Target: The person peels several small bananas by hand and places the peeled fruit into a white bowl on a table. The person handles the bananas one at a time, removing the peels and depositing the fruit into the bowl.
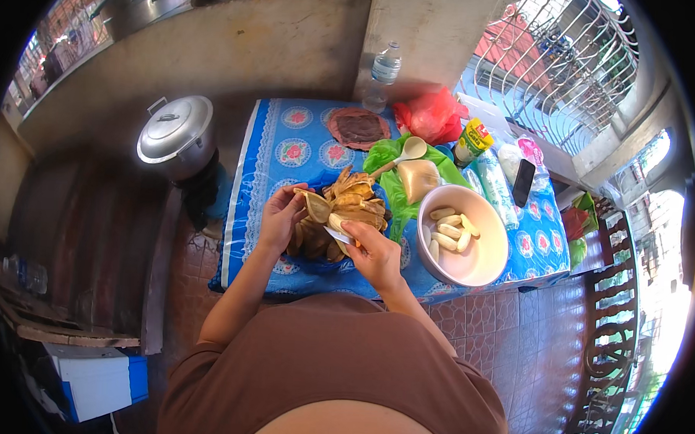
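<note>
Between my hands is a partly peeled banana point(337, 222), its pale flesh showing. My left hand point(282, 215) grips a loosened flap of banana peel point(314, 205). In my right hand point(375, 253) are a knife point(337, 235), its blade pointing left, and the banana's lower part; the fingers hide the handle. Beneath and beyond them lies a heap of brown-yellow bananas and peels point(354, 201) on a blue plastic bag point(326, 180). To the right, a round, pale-lined pot point(483, 262) holds several peeled bananas point(449, 231).
Behind the pot are a bag of brown sugar point(419, 180), a wooden ladle point(412, 149), a green plastic bag point(384, 154), a coconut milk pouch point(473, 142) and a phone point(523, 183). A red bag point(434, 114) and water bottle point(386, 66) stand farther back. A lidded aluminium pot point(175, 133) sits left.
</note>
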Tool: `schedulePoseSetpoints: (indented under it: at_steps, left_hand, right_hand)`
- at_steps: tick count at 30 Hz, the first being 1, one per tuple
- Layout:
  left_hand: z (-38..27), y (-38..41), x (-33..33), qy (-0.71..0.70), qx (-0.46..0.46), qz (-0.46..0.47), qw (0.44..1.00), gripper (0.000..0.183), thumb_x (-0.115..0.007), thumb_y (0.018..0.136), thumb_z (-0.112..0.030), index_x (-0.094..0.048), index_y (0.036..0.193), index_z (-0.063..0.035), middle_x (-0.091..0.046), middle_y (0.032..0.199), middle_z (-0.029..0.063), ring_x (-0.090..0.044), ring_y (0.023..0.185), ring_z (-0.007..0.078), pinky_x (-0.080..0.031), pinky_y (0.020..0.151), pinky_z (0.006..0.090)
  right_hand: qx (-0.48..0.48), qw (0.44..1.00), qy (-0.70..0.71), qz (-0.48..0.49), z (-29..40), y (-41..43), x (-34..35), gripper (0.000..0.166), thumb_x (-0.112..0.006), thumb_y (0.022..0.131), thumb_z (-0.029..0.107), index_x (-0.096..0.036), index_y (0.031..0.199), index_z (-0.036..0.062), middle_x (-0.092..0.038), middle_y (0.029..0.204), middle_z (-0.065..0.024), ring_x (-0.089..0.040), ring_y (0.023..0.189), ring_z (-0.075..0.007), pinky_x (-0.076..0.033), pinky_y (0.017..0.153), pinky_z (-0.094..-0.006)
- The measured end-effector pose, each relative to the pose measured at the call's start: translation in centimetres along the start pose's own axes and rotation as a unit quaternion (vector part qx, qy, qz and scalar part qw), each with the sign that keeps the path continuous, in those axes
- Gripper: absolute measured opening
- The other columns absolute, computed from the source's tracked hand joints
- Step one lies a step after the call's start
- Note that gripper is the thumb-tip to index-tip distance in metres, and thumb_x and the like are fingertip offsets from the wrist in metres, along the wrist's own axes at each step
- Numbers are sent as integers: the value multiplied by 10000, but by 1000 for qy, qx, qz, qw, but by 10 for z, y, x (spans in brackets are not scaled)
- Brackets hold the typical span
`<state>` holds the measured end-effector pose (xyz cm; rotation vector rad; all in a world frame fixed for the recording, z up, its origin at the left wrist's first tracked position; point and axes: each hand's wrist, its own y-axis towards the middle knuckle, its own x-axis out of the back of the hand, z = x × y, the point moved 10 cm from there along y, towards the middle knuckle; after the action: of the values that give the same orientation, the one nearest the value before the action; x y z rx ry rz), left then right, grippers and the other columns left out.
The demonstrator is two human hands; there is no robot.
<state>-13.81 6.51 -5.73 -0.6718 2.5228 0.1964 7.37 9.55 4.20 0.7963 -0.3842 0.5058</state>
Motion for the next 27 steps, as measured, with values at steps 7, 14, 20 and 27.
schedulePoseSetpoints:
  at_steps: [7, 14, 20, 27]
  left_hand:
    - [-26, 12, -32, 35, 2, 17, 999, 196, -630, 982, -141, -637, 1155, -49, -683, 1115, 68, -662, 998, 148, -560, 844, 281]
    - [-75, 41, -54, 118, -66, 30, 990, 182, -646, 971, -135, -650, 1123, -35, -667, 1043, 31, -656, 980, 132, -578, 865, 322]
    - [-107, 62, -56, 174, -142, 30, 974, 191, -648, 976, -157, -650, 1110, -20, -687, 979, 25, -672, 905, 110, -583, 806, 278]
    - [-131, 71, -68, 289, -174, 22, 941, 178, -679, 952, -146, -672, 1081, -24, -692, 938, 16, -653, 861, 65, -566, 725, 257]
  right_hand:
    - [155, 983, -90, -28, 27, 9, 9, 444, -771, 703, -14, -681, 1119, 112, -705, 1016, -92, -688, 719, -221, -550, 605, -292]
    - [14, 995, 46, -84, -19, 22, 53, 384, -777, 775, -40, -697, 1129, 87, -693, 1125, -92, -689, 816, -129, -564, 683, -261]
    - [-161, 964, 86, -193, -100, 0, 158, 270, -726, 868, -13, -682, 1134, 4, -707, 1091, -86, -661, 952, -124, -531, 838, -257]
    - [-278, 911, -248, -179, -152, -64, 244, 256, -767, 807, 144, -733, 1060, 120, -743, 965, -93, -713, 880, -261, -539, 775, -353]
